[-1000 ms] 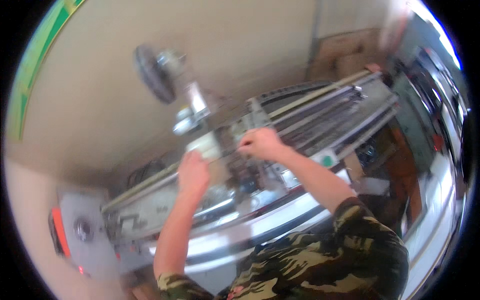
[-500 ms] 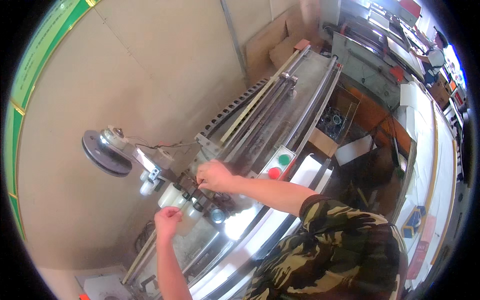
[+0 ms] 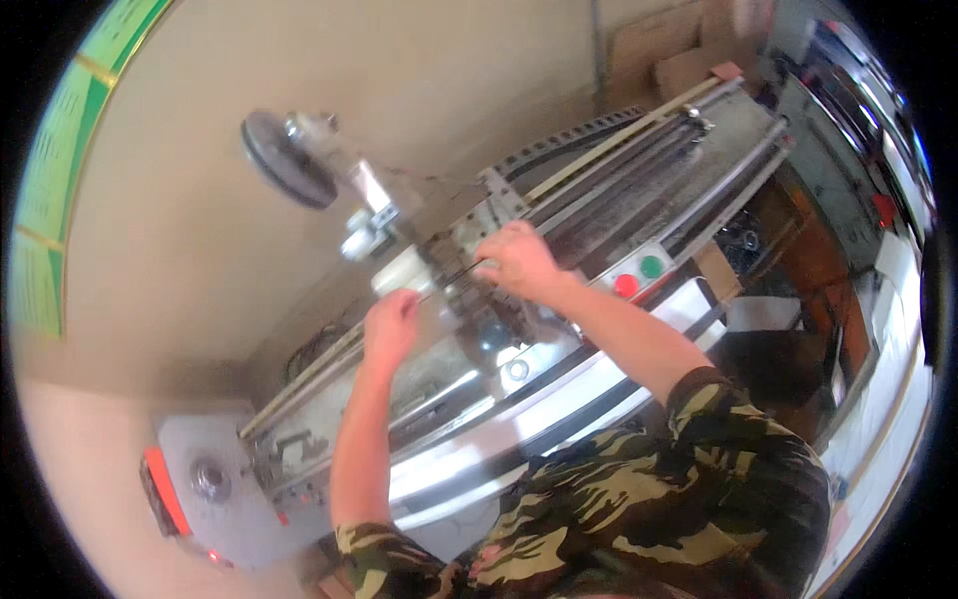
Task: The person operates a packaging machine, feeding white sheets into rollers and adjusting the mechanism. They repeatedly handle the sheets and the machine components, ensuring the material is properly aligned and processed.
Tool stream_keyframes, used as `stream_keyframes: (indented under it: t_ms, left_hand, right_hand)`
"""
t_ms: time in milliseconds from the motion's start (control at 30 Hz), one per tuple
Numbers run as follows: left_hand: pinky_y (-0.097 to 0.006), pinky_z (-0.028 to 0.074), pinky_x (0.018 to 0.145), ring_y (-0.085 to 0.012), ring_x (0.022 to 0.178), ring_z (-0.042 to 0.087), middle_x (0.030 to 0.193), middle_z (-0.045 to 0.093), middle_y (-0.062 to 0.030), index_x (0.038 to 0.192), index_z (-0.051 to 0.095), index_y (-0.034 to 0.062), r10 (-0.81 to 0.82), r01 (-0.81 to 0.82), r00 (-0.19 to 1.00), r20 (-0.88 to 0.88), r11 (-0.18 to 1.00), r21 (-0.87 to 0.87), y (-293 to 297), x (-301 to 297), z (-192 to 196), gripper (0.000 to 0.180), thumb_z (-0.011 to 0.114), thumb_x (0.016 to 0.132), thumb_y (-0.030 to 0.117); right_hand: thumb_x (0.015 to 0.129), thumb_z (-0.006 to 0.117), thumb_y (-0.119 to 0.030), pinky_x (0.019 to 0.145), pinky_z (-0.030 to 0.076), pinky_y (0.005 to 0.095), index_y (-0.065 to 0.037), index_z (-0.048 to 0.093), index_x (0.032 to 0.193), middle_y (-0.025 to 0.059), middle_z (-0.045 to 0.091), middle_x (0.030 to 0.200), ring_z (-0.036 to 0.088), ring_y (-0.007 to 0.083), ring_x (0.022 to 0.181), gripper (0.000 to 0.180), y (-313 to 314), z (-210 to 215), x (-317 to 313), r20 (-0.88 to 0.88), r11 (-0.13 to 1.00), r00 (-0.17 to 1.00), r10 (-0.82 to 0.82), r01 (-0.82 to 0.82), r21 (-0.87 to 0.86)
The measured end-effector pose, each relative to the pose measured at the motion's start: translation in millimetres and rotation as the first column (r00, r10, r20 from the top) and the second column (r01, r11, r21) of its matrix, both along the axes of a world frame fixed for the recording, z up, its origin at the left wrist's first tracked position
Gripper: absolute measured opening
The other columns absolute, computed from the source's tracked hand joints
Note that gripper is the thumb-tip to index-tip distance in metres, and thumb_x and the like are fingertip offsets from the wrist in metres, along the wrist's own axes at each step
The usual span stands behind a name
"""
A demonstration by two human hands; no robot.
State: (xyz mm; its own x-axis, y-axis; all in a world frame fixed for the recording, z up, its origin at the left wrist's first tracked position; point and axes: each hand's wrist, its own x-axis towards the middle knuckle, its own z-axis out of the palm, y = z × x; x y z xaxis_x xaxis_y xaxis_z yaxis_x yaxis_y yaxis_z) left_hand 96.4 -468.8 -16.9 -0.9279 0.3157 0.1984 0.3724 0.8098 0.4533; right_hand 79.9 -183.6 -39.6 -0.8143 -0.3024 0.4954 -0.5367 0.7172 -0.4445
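Observation:
My left hand is closed in a pinch just in front of a white roller on the machine's carriage. My right hand has its fingers curled and pinched over the carriage's metal parts, to the right of the roller. A thin dark line runs between the two sets of fingertips; blur hides whether it is a thread or a part of the machine. Above and left of the roller, a dark grey disc-shaped reel sits on a metal arm. Below my right hand the carriage parts are smeared by motion.
The long machine bed with rails runs from lower left to upper right. A red button and a green button sit on its near side. A cable chain lies along the back, before a beige wall. White sheets lie at right.
The view has swung, so the machine appears higher and farther right. Both hands stay pinched at the carriage. More of the left forearm and the machine's left end now shows.

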Motion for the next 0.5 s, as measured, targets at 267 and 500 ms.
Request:
stream_keyframes:
  t_ms: [267,500]
  left_hand:
    - [-0.040,0.054,0.081,-0.0325,0.086,0.071,0.098,0.073,-0.0183,0.111,0.073,0.0027,-0.132,0.150,0.977,0.170,0.983,-0.103,-2,-4,32,0.026,0.061,0.088,0.007]
    - [-0.031,0.053,0.073,-0.0147,0.075,0.065,0.089,0.075,-0.0083,0.112,0.075,-0.0003,0.043,-0.139,0.853,0.520,0.979,0.147,-7,-15,29,0.026,0.068,0.088,0.005]
  right_hand:
    - [0.086,0.072,-0.023,0.093,0.044,0.0422,-0.012,0.074,0.098,0.0048,0.072,0.094,0.066,0.0251,0.098,0.017,4,6,-13,0.007,0.992,0.993,0.117,-0.117,-0.048]
    - [0.079,0.079,-0.017,0.097,0.046,0.0437,-0.009,0.074,0.102,0.0095,0.072,0.110,0.064,0.0317,0.105,0.025,17,25,15,-0.114,0.980,0.990,-0.077,0.054,-0.191]
